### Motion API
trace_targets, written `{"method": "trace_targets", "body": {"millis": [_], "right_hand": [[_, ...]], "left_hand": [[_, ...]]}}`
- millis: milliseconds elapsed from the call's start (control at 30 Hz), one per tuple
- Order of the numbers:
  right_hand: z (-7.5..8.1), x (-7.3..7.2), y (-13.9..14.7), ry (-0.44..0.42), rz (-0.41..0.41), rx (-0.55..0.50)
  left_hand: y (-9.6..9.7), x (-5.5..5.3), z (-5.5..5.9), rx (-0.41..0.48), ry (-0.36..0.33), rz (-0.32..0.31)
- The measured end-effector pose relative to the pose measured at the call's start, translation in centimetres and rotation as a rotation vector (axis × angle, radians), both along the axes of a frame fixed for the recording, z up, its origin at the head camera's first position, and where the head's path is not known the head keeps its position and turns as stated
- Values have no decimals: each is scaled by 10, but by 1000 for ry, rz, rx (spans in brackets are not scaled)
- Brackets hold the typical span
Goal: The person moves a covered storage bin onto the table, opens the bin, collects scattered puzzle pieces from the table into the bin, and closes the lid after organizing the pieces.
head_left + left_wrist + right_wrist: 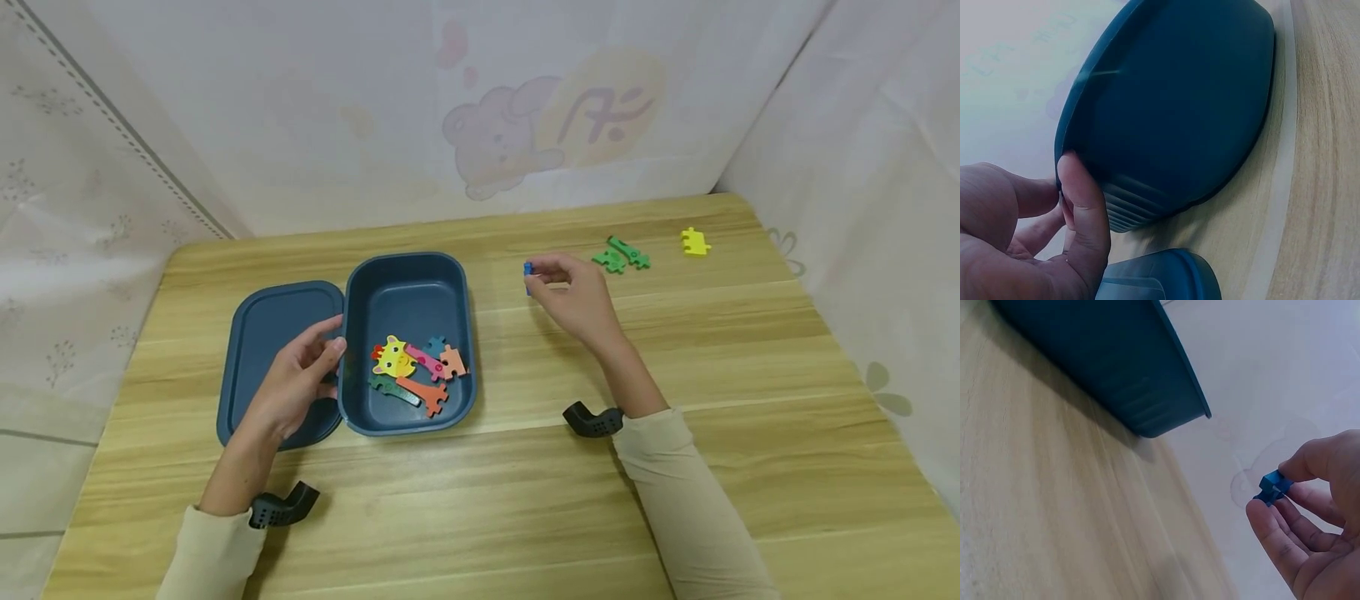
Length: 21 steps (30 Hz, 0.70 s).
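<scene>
A dark blue rectangular box [408, 423] stands on the table, with several puzzle pieces lying in its near half. Among them are a yellow giraffe-head piece [393, 358], a pink piece [425, 363] and an orange piece [424, 395]. My left hand [296, 379] pinches the box's left rim between thumb and fingers; the left wrist view shows this grip [1082, 206] closely. To the right of the box, my right hand [577, 300] holds a small blue puzzle piece [1274, 486] between thumb and fingertips, above the table and apart from the box.
A dark blue lid [258, 350] lies flat against the box's left side, partly under my left hand. Beyond my right hand are green puzzle pieces [628, 252], and a yellow piece [695, 242] lies farther right. Patterned curtains [315, 108] border the wooden table [525, 517].
</scene>
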State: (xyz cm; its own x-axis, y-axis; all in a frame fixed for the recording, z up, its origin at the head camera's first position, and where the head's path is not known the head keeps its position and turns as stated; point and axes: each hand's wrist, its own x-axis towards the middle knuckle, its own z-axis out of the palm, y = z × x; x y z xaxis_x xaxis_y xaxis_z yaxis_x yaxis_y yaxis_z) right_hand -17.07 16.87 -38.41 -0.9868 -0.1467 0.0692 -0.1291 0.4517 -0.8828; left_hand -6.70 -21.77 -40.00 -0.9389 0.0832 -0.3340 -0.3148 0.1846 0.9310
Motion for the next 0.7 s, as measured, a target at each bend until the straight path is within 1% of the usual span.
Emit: {"method": "trace_targets", "body": {"millis": [100,233,367,500,700], "right_hand": [[2,1,0,-1,11,3],[4,3,0,-30,26,1],[5,4,-1,-64,43,-32],[6,7,-3,-86,53,-32],[12,11,-5,-85,49,-9]], "left_hand": [[0,0,1,0,-4,-3],[1,0,1,0,-11,-3],[1,0,2,5,-6,-5],[1,0,3,13,-9,-1],[0,1,4,6,-12,2]]}}
